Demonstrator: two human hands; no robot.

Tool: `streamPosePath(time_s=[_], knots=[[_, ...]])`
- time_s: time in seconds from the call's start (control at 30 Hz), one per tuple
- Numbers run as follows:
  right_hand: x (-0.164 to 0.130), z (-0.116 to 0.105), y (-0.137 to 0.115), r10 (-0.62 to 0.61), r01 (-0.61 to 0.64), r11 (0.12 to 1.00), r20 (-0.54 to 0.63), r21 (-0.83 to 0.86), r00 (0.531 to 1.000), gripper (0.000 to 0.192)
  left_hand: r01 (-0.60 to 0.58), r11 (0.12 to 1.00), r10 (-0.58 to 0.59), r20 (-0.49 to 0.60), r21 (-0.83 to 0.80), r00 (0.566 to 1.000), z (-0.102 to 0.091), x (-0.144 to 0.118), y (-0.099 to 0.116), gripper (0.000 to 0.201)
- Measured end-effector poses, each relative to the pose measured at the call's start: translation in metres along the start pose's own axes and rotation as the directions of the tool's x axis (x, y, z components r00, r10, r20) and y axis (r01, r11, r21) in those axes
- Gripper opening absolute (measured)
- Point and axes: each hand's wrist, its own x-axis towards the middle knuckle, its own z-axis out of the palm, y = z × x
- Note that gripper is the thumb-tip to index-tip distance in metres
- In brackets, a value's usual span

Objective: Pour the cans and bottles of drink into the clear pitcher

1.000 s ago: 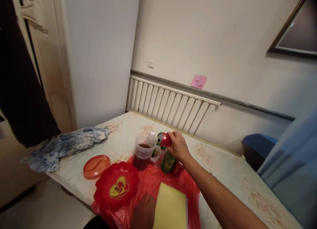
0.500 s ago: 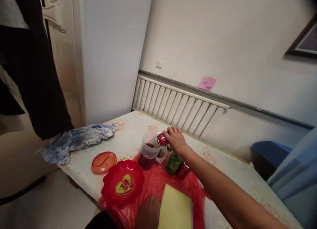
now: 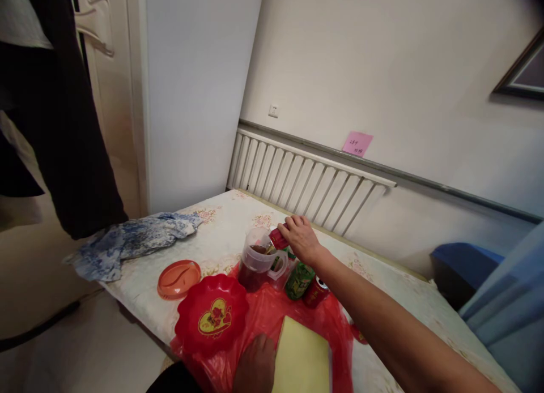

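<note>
My right hand (image 3: pixel 301 238) is closed around a red drink can (image 3: pixel 279 238), tipped so its mouth points at a clear plastic pitcher (image 3: pixel 252 268). A thin stream of liquid runs from the can into the pitcher, which holds dark brown liquid. Just right of the pitcher's handle stand a green can (image 3: pixel 299 281) and another red can (image 3: pixel 317 293). At the lower edge my left hand (image 3: pixel 255 363) lies palm down on a red plastic bag (image 3: pixel 266 311), beside a yellow notebook (image 3: pixel 301 359); its fingers are out and hold nothing.
A red scalloped tray (image 3: pixel 187 319) and an orange round lid (image 3: pixel 178 280) lie left of the pitcher. Blue-patterned cloth (image 3: pixel 140 240) drapes over the left corner of the flowered tablecloth (image 3: pixel 225 212). A radiator (image 3: pixel 297 178) runs behind the table; a blue bin (image 3: pixel 461 274) stands at right.
The red can is tilted slightly further, with liquid still flowing into the pitcher. My left hand keeps its place, and the view has shifted very slightly.
</note>
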Motion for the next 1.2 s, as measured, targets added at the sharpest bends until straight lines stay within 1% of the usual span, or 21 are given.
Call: streamPosePath(time_s=[0.13,0.3,0.47,0.67,0.77,0.9,0.97,1.1,1.2], knots=[[0.001,-0.002,0.0,-0.003,0.003,1.0,0.003,-0.006,1.0,0.022,-0.012,1.0,0.012,-0.007,0.023,1.0,-0.001,0.001,0.0,0.024],[0.0,-0.003,0.0,-0.013,0.013,1.0,0.008,-0.002,1.0,0.024,-0.006,1.0,0.006,0.046,-0.01,0.999,-0.001,0.001,0.0,0.026],[0.001,-0.003,-0.002,-0.002,0.001,1.0,0.024,0.028,1.0,0.026,-0.022,1.0,0.022,0.058,0.005,0.998,-0.003,0.001,0.0,0.03],[0.0,-0.001,-0.003,0.017,-0.019,0.998,0.034,0.054,0.999,0.028,-0.057,0.998,0.056,0.082,0.014,0.995,0.001,0.001,-0.001,0.027],[-0.001,0.001,-0.004,0.029,-0.031,0.998,0.029,0.051,0.999,0.027,-0.025,1.0,0.024,0.092,0.012,0.996,0.004,0.0,-0.002,0.027],[-0.002,0.004,-0.006,0.073,-0.076,0.994,0.043,0.072,0.996,0.025,-0.023,1.0,0.023,0.083,-0.003,0.996,0.005,-0.001,-0.003,0.03],[-0.004,0.006,-0.007,0.107,-0.112,0.989,0.062,0.096,0.992,0.027,-0.019,1.0,0.02,0.096,-0.011,0.995,0.005,-0.001,-0.003,0.03],[-0.009,0.011,-0.009,0.19,-0.206,0.965,0.109,0.161,0.976,0.037,0.02,1.0,-0.019,0.115,-0.009,0.993,0.003,0.0,-0.001,0.028],[-0.013,0.015,-0.01,0.23,-0.248,0.953,0.117,0.176,0.966,0.042,0.027,1.0,-0.025,0.116,-0.015,0.993,-0.001,0.001,0.001,0.025]])
